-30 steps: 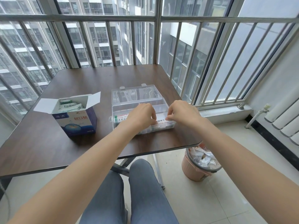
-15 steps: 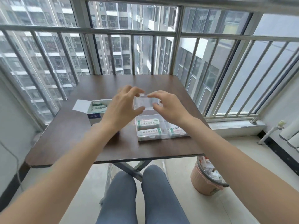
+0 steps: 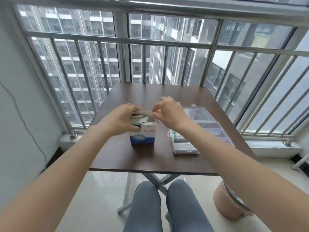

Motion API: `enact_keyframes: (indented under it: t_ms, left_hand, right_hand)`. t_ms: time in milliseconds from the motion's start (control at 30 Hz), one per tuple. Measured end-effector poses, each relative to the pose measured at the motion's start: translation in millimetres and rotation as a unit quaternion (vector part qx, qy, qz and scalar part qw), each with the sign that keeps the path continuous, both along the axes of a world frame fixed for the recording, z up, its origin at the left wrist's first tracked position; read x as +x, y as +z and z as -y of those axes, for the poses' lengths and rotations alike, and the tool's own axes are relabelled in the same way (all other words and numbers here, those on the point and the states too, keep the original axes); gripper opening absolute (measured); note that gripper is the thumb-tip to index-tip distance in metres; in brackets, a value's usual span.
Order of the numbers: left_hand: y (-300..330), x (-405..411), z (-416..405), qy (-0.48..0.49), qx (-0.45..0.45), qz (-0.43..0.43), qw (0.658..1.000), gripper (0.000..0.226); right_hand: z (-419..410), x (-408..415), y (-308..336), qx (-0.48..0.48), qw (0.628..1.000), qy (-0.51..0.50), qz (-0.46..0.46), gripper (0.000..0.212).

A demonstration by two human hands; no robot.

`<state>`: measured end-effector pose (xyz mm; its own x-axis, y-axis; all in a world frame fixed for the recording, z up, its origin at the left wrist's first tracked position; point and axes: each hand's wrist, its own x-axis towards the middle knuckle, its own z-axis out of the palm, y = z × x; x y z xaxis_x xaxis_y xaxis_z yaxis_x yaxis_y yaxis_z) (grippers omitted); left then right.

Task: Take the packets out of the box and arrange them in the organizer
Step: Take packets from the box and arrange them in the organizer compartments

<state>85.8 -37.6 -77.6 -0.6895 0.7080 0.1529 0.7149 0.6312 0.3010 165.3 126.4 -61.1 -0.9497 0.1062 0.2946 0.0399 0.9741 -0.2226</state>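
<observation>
Fingers of our left hand [image 3: 120, 119] curl round the left side of the box [image 3: 142, 135], thumb on its front face; fingers of our right hand [image 3: 168, 111] hover bent over the box's open top, thumb and forefinger near its right rim, and whether they pinch anything we cannot tell.

Item: box, cardboard, upright, blue and white, red characters reading 创口贴 on the front. It stands near the middle of the table [image 3: 150, 158].

Item: packets [image 3: 139, 120], small, flat, white with green print, heaped loose inside the box.

Item: organizer [image 3: 197, 131], clear hard plastic, rectangular, divided into compartments, lid open, well right of the box. Its near compartments hold packets with green-and-white labels, the print too small to read.

Item: table, dark brown wood-grain top, square.
</observation>
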Motion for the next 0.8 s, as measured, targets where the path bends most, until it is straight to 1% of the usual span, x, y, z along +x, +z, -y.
enact_keyframes:
  t_ms: [167,300,367,533,633,800]
  left_hand:
    - [-5,13,10,-0.003,0.026,-0.035,0.999,0.073]
    - [-6,17,11,-0.003,0.03,-0.041,0.999,0.072]
    - [-5,18,10,0.0,0.028,-0.042,0.999,0.072]
    - [-5,23,8,0.008,0.021,-0.045,0.999,0.072]
    - [-4,25,8,0.01,0.02,-0.044,0.999,0.072]
    - [-3,25,9,0.013,0.025,-0.039,0.999,0.072]
  right_hand:
    - [20,-7,-4,0.063,0.997,0.037,-0.001,0.017]
    - [26,-10,-9,0.108,0.993,0.041,-0.011,0.017]
    - [27,-11,-10,0.113,0.993,0.04,-0.008,0.017]
    - [23,-7,-8,0.096,0.995,0.038,0.013,0.021]
    - [20,-5,-6,0.055,0.998,0.037,0.014,0.018]
    - [13,2,-6,0.015,0.998,0.055,-0.01,0.012]
